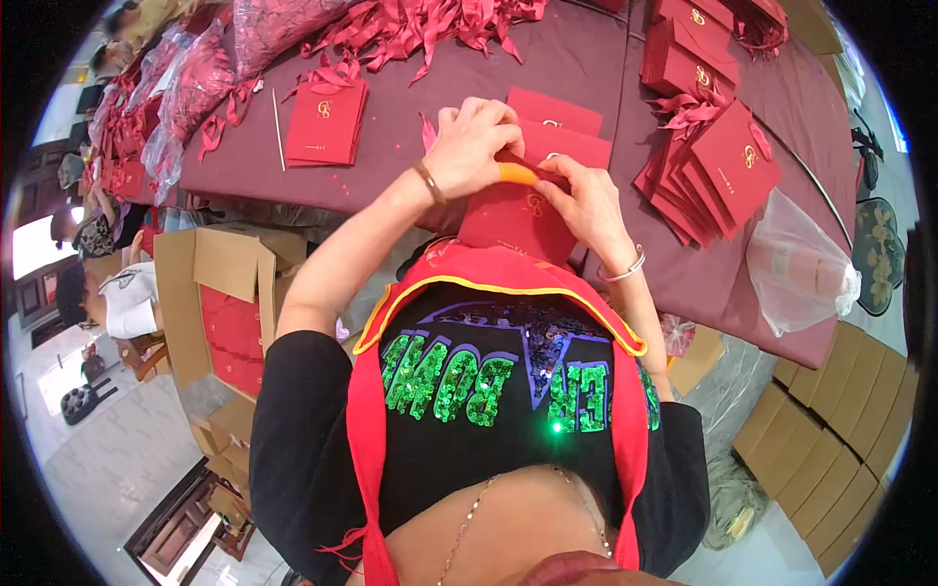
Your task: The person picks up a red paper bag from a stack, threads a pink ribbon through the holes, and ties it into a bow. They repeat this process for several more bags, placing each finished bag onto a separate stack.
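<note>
At the table's near edge, a red paper gift bag (518, 220) with a gold emblem rests upright against my front. My left hand (474, 146) bends over its top edge, fingers curled. An orange sleeve (518, 174) covers a finger of that hand. From the other side my right hand (589, 200) pinches the same edge between thumb and fingers. What lies between the fingertips is partly hidden. Just beyond both hands lie more flat red bags (557, 112), overlapping one another. A bit of pink ribbon (428, 130) shows beside my left hand.
A small stack of red bags (327, 122) lies left, near a thin white stick (278, 127). Red ribbons (430, 29) heap at the back. Ribboned bags (718, 171) and a clear plastic bag (801, 264) lie right. Cardboard boxes (230, 264) stand beside the table; other people sit far left.
</note>
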{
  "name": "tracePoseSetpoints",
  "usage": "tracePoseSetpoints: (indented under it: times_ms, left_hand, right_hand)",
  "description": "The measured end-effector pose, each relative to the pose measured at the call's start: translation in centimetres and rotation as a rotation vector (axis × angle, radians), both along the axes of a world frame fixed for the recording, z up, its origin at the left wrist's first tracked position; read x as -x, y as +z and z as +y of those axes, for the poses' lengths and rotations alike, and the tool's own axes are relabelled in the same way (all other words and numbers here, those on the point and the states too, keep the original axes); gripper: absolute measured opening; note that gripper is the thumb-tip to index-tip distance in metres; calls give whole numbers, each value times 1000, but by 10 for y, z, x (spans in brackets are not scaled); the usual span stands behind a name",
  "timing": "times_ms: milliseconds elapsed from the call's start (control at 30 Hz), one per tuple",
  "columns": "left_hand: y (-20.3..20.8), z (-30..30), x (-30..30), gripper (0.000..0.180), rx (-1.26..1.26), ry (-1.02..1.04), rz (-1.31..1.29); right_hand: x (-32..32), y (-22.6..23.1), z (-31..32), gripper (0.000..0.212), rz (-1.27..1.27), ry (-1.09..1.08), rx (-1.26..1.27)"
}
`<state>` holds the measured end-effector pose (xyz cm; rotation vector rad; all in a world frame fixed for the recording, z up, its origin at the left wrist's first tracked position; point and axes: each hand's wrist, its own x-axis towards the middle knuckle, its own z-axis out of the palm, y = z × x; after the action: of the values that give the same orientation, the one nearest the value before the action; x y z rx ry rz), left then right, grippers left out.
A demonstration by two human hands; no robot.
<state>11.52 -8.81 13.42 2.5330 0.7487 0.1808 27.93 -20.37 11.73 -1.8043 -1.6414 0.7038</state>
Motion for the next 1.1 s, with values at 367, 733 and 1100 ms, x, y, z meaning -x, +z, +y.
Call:
tracePoseSetpoints:
  times_ms: [367,733,1100]
  left_hand:
    - [4,54,-19,26,838,-442,336]
    - [-46,54,-32,26,670,118,-306]
    - [-100,51,67,48,-23,557,441]
  right_hand:
    - [16,7,-3,15,-255,165,-201]
    - [4,-6,2,19,-115,96,-161]
    - [-6,-24,2,28,-73,-46,-57]
